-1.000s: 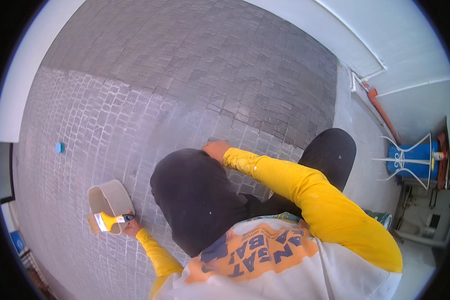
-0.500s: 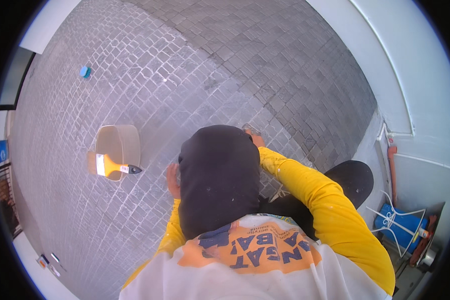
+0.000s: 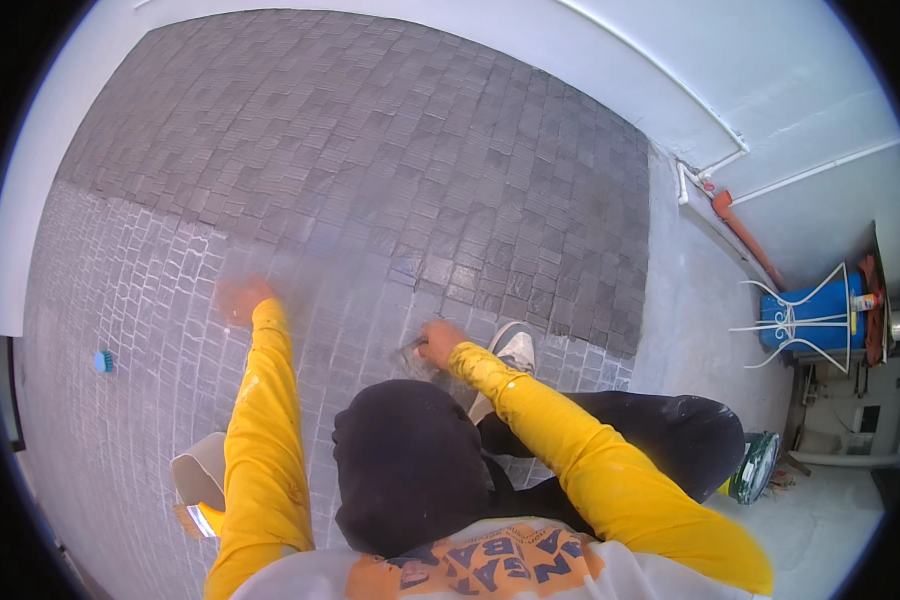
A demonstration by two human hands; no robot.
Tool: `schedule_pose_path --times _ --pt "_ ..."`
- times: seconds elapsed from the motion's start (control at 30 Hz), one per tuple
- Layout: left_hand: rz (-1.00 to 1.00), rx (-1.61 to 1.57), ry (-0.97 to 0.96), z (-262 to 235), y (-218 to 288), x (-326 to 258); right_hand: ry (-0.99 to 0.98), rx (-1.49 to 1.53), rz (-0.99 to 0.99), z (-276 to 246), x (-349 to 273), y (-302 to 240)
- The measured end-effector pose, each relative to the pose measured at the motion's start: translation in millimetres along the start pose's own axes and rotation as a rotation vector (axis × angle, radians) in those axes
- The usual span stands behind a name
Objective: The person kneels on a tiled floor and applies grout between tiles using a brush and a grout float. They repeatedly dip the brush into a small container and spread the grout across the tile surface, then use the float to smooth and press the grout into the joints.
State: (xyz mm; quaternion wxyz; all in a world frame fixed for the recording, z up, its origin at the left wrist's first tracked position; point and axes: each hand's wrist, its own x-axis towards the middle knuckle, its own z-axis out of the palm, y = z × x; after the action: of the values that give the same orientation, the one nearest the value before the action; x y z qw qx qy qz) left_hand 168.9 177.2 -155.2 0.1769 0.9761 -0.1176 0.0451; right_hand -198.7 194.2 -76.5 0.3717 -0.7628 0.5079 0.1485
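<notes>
My left hand [image 3: 245, 300] reaches out low over the paved floor [image 3: 360, 285] at the left. It is smeared by motion, so its fingers do not show clearly. Closer to the middle, my right hand [image 3: 438, 345] is down at the floor in front of my shoe [image 3: 513, 347], its fingers curled closed. A small greyish thing shows at its fingertips, too unclear to name. Beyond both hands the paving is darker; around and nearer than them it is paler with whitish joints. My dark-trousered knee [image 3: 410, 465] rises between my yellow-sleeved arms.
A beige tub [image 3: 195, 470] stands left of my left arm, with a wide paintbrush [image 3: 205, 520] at it, partly hidden. Far left lies a blue scrub brush [image 3: 104, 361]. To the right are a paint can [image 3: 755, 468], an orange pipe [image 3: 748, 240] and a white metal frame [image 3: 790, 322] by a blue container.
The view has swung to the right, so the tub and scrub brush sit lower and further left. My left hand has moved forward from beside my knee. More of my right hand shows.
</notes>
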Motion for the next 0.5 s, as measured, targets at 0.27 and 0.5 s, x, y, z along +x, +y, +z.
schedule_pose_path --times 0.27,0.5 --pt "-0.123 0.282 -0.045 21.7 12.5 61.0 0.503 1.507 0.147 -227.2 134.6 60.0" --pt "-0.164 0.412 -0.003 35.6 8.9 56.4 0.858 1.018 0.295 -384.9 275.7 126.8"
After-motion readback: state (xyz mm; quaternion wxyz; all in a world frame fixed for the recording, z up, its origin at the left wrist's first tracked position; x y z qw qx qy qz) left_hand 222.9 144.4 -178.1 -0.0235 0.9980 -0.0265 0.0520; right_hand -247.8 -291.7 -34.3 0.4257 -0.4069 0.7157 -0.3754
